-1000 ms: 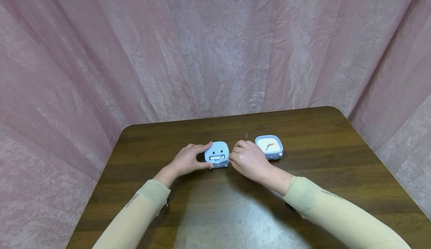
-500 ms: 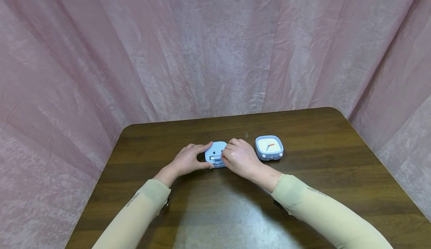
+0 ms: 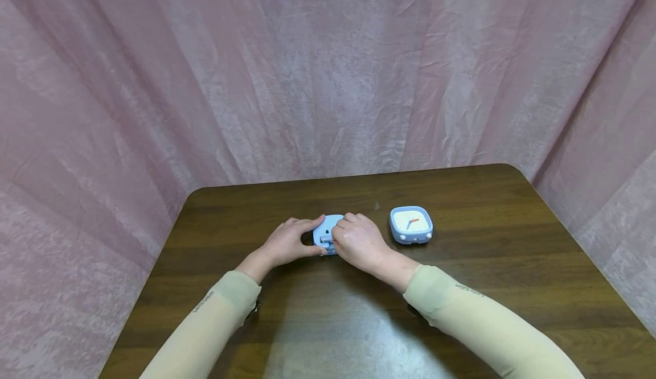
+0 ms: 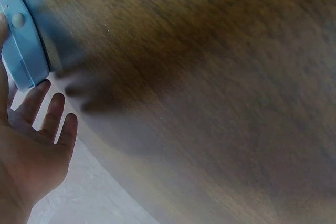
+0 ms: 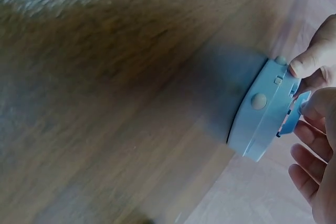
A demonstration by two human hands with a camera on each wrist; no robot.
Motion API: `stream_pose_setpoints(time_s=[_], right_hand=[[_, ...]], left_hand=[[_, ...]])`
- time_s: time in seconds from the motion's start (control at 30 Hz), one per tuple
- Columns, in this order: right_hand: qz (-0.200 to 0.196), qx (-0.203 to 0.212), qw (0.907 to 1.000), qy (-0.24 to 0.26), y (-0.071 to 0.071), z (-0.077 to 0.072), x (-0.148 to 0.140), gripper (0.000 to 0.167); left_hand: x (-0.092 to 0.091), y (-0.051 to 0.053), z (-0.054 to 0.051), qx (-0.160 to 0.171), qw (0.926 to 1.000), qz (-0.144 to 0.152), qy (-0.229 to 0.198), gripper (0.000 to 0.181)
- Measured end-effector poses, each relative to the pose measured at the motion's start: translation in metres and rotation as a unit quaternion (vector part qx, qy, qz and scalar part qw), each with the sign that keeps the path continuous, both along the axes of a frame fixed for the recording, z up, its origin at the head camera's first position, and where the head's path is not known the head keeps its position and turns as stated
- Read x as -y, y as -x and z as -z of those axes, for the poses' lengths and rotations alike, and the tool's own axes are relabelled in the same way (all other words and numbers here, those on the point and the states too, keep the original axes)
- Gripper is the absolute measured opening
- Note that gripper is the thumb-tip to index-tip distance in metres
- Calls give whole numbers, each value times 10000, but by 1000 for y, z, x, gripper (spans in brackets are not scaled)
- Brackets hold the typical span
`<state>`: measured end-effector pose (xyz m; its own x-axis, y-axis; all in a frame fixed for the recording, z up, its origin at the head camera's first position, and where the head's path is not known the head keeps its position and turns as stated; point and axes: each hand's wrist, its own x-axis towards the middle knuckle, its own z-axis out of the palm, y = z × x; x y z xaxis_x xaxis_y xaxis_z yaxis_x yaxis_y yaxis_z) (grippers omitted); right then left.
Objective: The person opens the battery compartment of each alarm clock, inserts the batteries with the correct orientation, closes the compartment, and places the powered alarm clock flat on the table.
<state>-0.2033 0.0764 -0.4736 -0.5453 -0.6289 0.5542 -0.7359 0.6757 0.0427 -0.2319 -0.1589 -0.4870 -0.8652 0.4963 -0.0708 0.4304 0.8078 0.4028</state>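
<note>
A light-blue alarm clock (image 3: 322, 231) lies back side up on the table, its battery slot partly in view. My left hand (image 3: 288, 243) grips the clock's left edge between thumb and fingers. In the left wrist view the clock's side (image 4: 27, 51) rises above the fingertips, the other fingers spread. Over the clock's right half, my right hand (image 3: 360, 242) pinches the small blue battery cover (image 5: 295, 119), which stands tilted at the slot in the right wrist view. The right hand hides part of the clock's back from the head camera.
A second light-blue alarm clock (image 3: 411, 225) lies face up to the right, its white dial and orange hand showing. Both stand on a dark wooden table (image 3: 487, 265). Behind the table's far edge hangs a pink curtain (image 3: 328, 83).
My right hand has moved left from beside the clock to over its right half, bringing the battery cover to the slot. The left hand stays on the clock's edge.
</note>
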Motion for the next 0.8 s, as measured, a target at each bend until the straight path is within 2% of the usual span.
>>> stream_pose_setpoints(time_s=[0.3,0.8], right_hand=[[149,54,9995,-282,1,2,4,11],[156,-17,9994,-313,2,5,9,9]], left_hand=[[0,2,2,37,10000,26,16,92],[1,2,3,-3,10000,38,-80,92]])
